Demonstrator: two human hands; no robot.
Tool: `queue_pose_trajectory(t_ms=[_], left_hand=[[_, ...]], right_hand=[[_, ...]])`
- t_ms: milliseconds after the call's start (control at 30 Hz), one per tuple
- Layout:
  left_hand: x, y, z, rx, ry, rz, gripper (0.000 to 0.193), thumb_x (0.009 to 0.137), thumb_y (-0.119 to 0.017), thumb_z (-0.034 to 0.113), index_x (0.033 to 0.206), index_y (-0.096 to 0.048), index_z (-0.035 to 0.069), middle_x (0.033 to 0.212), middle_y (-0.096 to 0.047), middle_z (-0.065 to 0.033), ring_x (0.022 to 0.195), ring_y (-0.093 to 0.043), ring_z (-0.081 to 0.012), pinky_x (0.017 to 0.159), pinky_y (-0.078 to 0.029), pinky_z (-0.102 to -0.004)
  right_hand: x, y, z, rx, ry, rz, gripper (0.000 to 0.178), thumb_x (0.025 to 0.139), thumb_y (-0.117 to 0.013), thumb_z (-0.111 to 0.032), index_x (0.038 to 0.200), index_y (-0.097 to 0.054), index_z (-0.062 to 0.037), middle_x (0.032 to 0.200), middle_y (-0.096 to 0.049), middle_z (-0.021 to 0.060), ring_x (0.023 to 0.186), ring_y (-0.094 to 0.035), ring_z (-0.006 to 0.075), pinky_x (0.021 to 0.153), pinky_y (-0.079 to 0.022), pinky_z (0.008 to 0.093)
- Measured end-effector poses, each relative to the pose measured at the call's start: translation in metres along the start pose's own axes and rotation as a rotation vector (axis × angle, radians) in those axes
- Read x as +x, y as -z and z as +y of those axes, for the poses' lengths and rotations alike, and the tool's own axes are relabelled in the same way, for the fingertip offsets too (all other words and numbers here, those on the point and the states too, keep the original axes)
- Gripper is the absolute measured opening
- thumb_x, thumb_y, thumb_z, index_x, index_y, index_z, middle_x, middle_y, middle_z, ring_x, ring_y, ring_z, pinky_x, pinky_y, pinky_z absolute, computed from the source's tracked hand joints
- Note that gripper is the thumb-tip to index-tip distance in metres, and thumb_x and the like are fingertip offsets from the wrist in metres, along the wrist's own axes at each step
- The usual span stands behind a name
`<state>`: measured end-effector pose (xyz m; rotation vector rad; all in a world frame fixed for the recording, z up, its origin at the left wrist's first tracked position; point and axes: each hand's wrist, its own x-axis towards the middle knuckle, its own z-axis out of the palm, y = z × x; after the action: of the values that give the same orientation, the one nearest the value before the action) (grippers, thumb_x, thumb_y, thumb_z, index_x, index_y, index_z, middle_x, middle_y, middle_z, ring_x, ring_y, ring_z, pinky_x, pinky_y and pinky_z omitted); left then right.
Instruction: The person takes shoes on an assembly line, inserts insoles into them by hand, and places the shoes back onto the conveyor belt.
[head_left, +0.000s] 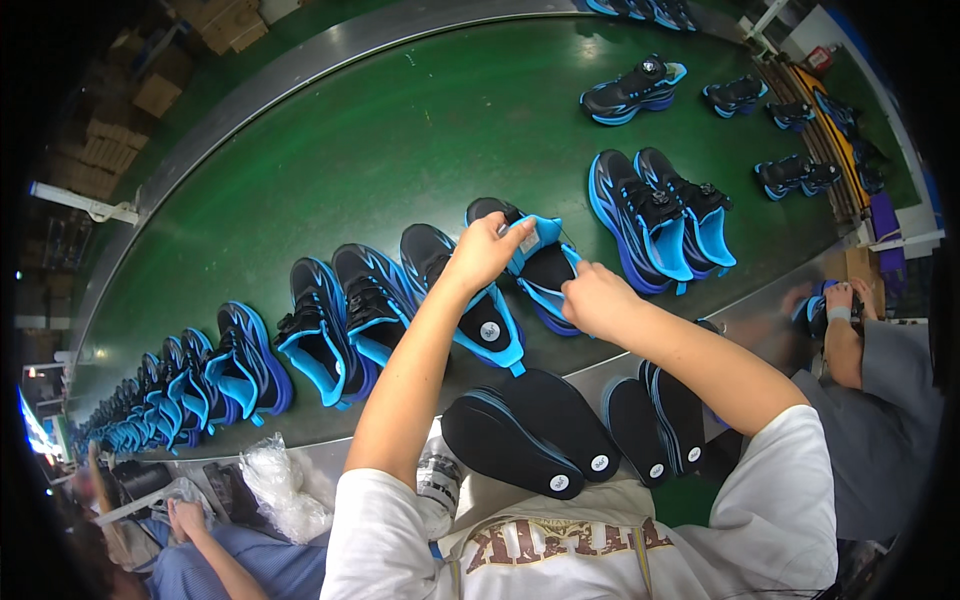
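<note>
A black and blue sneaker (547,270) lies on the green surface with its opening toward me. My left hand (482,252) pinches its bright blue tongue and pulls it up and away from the opening. At the collar's right side, the fingers of my right hand (598,300) are closed on the rim, so the dark inside shows. Just left stands another sneaker (503,352), partly hidden by my left forearm, with a round white sticker on its insole. Close to my body lie stacked black insoles (545,420) with white stickers at their heels, and a second group of insoles (640,430).
A long row of sneakers (245,365) runs off to the left along the green conveyor belt (330,150). To the right stand a pair of sneakers (650,215) and several farther ones. Clear plastic bags (285,485) lie at lower left. Co-workers' hands (845,295) show at both sides.
</note>
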<state>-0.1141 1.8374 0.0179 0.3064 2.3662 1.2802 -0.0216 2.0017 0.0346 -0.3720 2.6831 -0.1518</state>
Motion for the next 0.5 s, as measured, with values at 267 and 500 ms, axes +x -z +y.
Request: queue_pose_trajectory(t_ms=[267, 500], left_hand=[[0.003, -0.006, -0.001, 0.002, -0.005, 0.0, 0.042, 0.084, -0.056, 0.039, 0.078, -0.057, -0.002, 0.061, -0.047, -0.0011, 0.059, -0.04, -0.0084, 0.052, -0.035, -0.0261], [-0.003, -0.006, 0.002, 0.079, 0.022, -0.002, 0.046, 0.084, -0.055, 0.041, 0.072, -0.051, -0.003, 0.057, -0.043, -0.0041, 0.057, -0.038, -0.0109, 0.051, -0.035, -0.0291]], right_hand=[[0.041, -0.037, 0.004, -0.097, 0.139, 0.169, 0.018, 0.072, -0.052, -0.007, 0.08, -0.063, 0.0039, 0.093, -0.054, 0.0185, 0.089, -0.055, 0.0293, 0.075, -0.048, 0.0347], [0.051, -0.035, 0.006, -0.195, 0.136, -0.054, 0.023, 0.077, -0.047, -0.014, 0.085, -0.064, -0.0012, 0.093, -0.058, 0.0154, 0.087, -0.056, 0.0276, 0.074, -0.047, 0.0357]])
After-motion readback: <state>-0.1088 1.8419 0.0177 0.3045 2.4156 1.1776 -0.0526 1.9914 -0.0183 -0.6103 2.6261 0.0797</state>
